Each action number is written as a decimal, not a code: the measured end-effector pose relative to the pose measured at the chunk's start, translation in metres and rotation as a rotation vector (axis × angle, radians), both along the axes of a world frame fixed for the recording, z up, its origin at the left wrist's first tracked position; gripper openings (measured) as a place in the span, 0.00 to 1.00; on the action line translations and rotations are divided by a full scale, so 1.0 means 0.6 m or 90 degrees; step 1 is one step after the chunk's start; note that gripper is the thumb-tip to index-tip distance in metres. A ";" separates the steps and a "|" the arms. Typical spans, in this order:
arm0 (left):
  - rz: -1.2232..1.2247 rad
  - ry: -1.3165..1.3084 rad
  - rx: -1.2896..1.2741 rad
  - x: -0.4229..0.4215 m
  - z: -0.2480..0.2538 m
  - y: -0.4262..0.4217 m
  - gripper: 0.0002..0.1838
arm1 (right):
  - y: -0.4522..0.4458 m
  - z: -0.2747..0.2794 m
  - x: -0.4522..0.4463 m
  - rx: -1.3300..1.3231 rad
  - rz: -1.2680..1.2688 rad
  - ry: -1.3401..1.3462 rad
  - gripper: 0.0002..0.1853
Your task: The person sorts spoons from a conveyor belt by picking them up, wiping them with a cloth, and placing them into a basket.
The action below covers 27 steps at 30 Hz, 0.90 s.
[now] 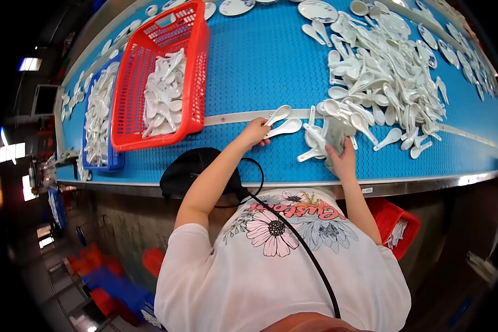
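My left hand [255, 133] grips the handles of two white ceramic soup spoons [286, 128], their bowls pointing right. A grey-green cloth [334, 134] is bunched in my right hand [343, 159], at the near edge of a big heap of white spoons [371, 83]. Several loose spoons lie around the cloth, some partly hidden by it. Whether my right hand also holds a spoon under the cloth, I cannot tell.
A red basket [198, 83] partly filled with spoons stands to the left, beside a blue basket [115, 157] of spoons. Patterned plates [317, 10] line the far side of the blue work surface [254, 66]. A black cap-like object [191, 169] lies near the front edge.
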<state>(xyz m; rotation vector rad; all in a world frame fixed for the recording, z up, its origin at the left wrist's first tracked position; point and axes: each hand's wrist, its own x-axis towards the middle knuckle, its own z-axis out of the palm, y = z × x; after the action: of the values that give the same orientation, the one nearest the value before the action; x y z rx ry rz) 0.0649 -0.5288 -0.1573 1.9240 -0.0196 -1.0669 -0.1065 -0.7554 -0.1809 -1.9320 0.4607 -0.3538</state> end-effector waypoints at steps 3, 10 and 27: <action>0.045 0.009 -0.002 -0.009 0.002 0.024 0.14 | 0.030 0.014 0.023 0.312 -0.114 -0.016 0.23; 0.099 -0.176 -0.073 -0.005 0.013 0.057 0.14 | -0.035 0.088 0.029 0.848 -0.016 -0.175 0.26; -0.260 -0.345 0.154 -0.125 0.225 0.035 0.15 | 0.087 0.157 0.064 0.058 0.254 -0.028 0.18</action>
<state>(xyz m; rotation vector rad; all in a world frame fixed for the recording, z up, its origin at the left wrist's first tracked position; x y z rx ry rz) -0.0099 -0.5075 -0.0221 2.4481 -0.6340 -0.7895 -0.0678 -0.7034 -0.0864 -1.8704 0.0557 -0.1129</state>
